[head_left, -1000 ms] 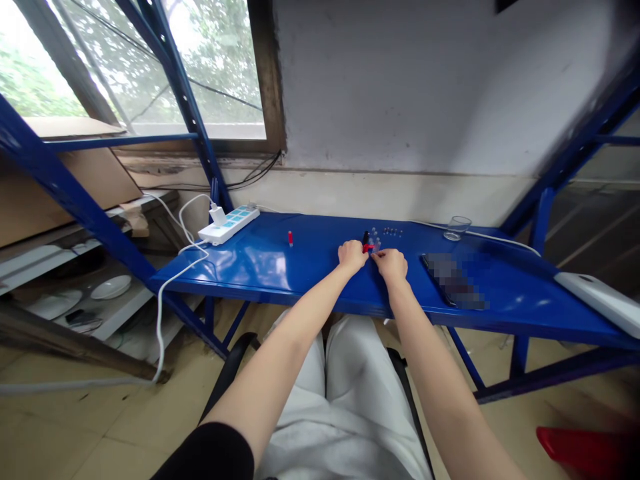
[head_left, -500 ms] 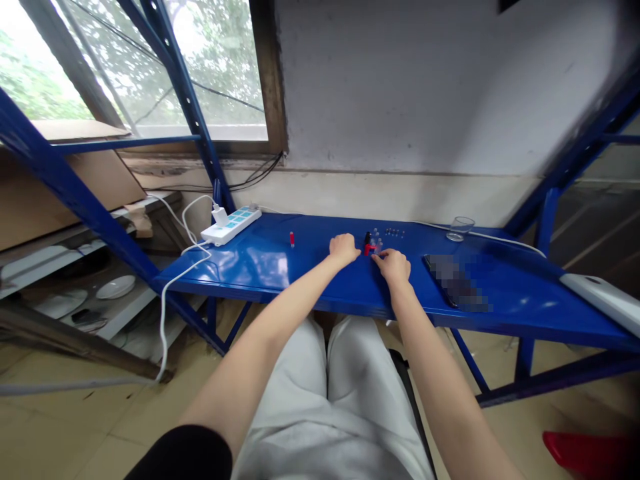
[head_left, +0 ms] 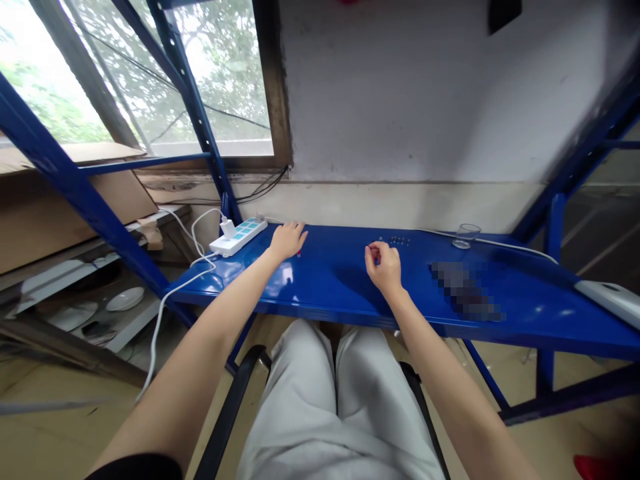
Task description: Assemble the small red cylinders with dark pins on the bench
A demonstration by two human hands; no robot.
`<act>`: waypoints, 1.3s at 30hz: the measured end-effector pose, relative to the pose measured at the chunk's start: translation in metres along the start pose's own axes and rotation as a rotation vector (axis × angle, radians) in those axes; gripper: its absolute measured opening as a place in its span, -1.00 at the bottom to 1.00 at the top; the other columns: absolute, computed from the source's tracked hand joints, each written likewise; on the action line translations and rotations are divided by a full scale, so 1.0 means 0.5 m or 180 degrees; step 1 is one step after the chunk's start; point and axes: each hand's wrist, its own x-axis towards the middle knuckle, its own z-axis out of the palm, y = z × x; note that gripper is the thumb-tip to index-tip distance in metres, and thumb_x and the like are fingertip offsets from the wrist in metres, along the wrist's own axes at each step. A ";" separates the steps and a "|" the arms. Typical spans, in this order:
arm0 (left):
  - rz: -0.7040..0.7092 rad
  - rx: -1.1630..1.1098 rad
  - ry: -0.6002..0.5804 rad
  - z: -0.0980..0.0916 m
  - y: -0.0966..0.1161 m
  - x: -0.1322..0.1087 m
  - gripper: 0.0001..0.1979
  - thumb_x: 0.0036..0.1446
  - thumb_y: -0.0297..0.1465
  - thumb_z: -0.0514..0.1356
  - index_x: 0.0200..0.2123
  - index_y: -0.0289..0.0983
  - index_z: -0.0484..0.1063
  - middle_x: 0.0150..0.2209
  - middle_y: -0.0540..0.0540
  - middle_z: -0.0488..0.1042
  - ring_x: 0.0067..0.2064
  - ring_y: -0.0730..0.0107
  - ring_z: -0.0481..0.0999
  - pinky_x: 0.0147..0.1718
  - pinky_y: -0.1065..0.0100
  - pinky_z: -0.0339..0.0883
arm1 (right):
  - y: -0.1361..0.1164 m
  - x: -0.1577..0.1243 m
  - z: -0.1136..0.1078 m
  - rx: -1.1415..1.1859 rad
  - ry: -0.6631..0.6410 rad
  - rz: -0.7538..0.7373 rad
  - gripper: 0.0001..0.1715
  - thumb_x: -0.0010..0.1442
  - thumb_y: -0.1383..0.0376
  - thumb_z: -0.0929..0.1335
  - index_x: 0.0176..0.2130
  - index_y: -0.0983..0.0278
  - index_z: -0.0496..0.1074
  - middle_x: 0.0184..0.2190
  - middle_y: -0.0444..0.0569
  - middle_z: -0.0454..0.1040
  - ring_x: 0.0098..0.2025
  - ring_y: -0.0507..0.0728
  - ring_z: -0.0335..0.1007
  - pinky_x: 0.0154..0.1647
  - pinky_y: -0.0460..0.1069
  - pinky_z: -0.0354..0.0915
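Over the left part of the blue table, my left hand has its fingers apart, above a small red piece that it mostly covers. My right hand is raised over the middle of the table, its fingers pinched together on something too small and hidden to make out. Just behind it, several tiny metallic pieces lie in rows. The small red and clear parts near there are mostly hidden by my right hand.
A white power strip with a plugged-in charger and cable lies at the left end. To the right are a blurred-out dark flat object, a clear glass and a white device. Blue frame posts flank the table.
My left hand has moved left, from the middle to the small red piece, and its fingers have spread. My right hand has lifted a little, fingers still pinched. The view has shifted slightly.
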 end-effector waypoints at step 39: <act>-0.1349 -0.5201 -0.0146 0.096 0.179 -0.075 -0.73 0.20 -0.25 -0.03 -0.37 -0.34 0.30 -0.57 0.04 0.33 -0.76 0.69 0.22 -0.78 0.56 -0.07 | -0.056 -0.012 0.073 0.0190 -0.1174 -0.0119 -0.68 0.28 0.20 0.09 -0.31 0.25 0.32 -0.42 -0.03 0.46 -0.41 0.09 0.34 -0.39 -0.07 0.04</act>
